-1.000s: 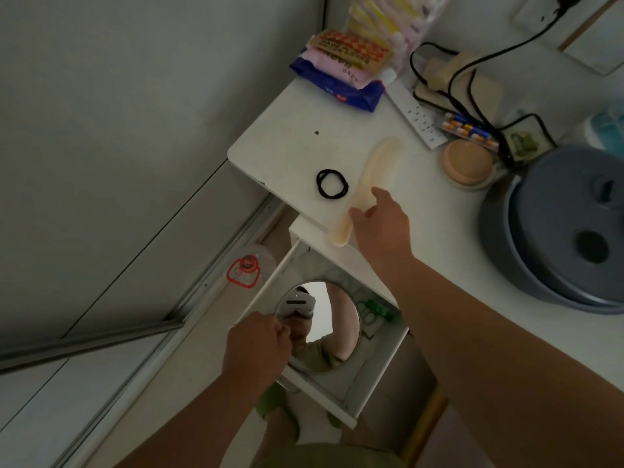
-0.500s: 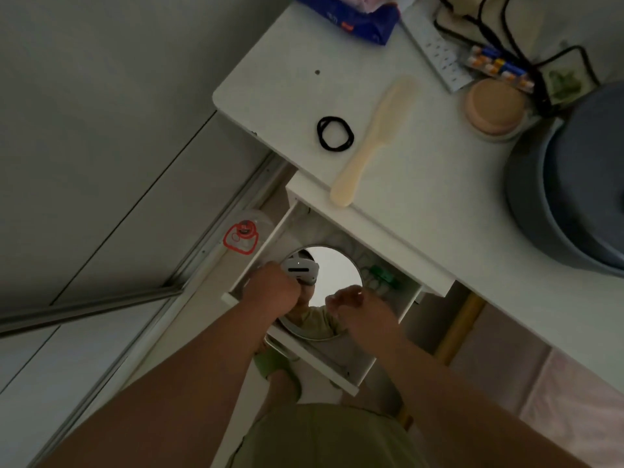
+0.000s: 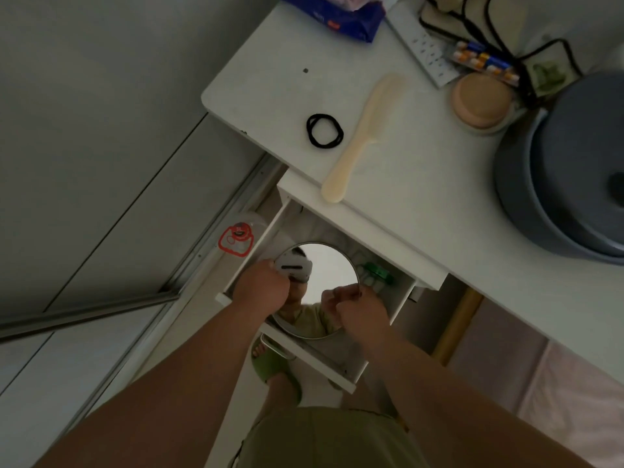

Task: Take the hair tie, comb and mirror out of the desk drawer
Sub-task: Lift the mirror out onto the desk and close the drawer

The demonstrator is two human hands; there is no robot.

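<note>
The round mirror lies flat in the open drawer between your hands, left hand and right hand fingers curled on its opposite rims, so lift straight up.

Dim room, white desk, grey floor

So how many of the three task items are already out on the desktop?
2: the black elastic hair tie and cream plastic comb lie side by side on the white desk. The round mirror remains in the drawer, both hands on it.
</note>
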